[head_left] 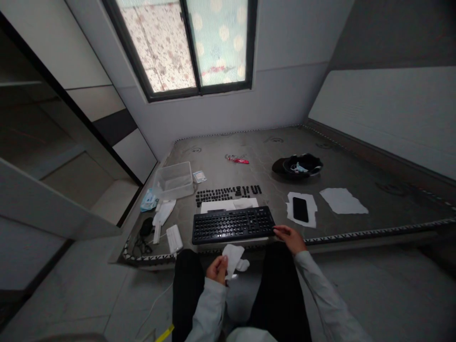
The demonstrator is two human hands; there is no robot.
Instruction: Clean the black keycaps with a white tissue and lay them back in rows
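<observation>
A black keyboard [233, 224] lies at the near edge of the bed, on white paper, its key area dotted with lighter spots. My right hand [290, 239] has its thumb and fingers closed at the keyboard's right end. Lower down, between my knees, my left hand [218, 269] pinches a crumpled white tissue [233, 256] that hangs loosely. Behind the keyboard, loose black keycaps [217, 194] lie in rows, beside a sheet of white paper [230, 204].
On the left stand a clear plastic box [174, 180], a white power strip [174, 239] and a blue-and-white packet [148, 200]. To the right lie a phone [300, 209] on paper, another white sheet [343, 200] and a dark cap [298, 166]. A red item [238, 160] lies farther back.
</observation>
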